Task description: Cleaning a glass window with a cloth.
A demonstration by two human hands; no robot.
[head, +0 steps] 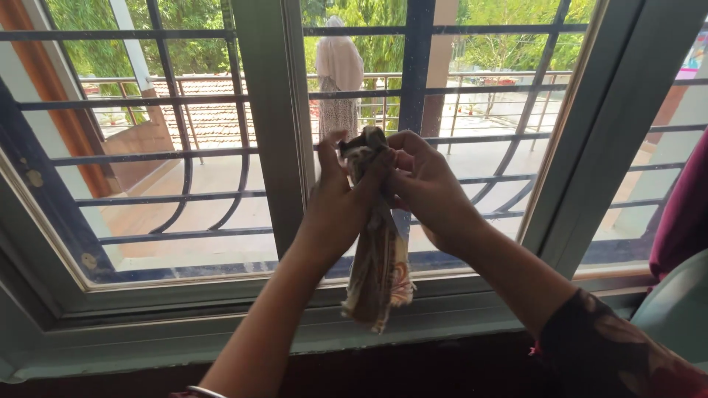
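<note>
Both hands meet at chest height before the window: the left hand (335, 203) and right hand (424, 188) are each clamped on the bunched top of a brown-and-cream patterned cloth (380, 273), which hangs down toward the grey window frame's (280, 147) lower edge, behind dark bars (169, 99).

Cloth (377, 258): top bunched inside both hands, pattern too crumpled to tell. Person on the terrace (338, 74): partly behind window bars. Maroon curtain (686, 206) cut off at right edge.
</note>
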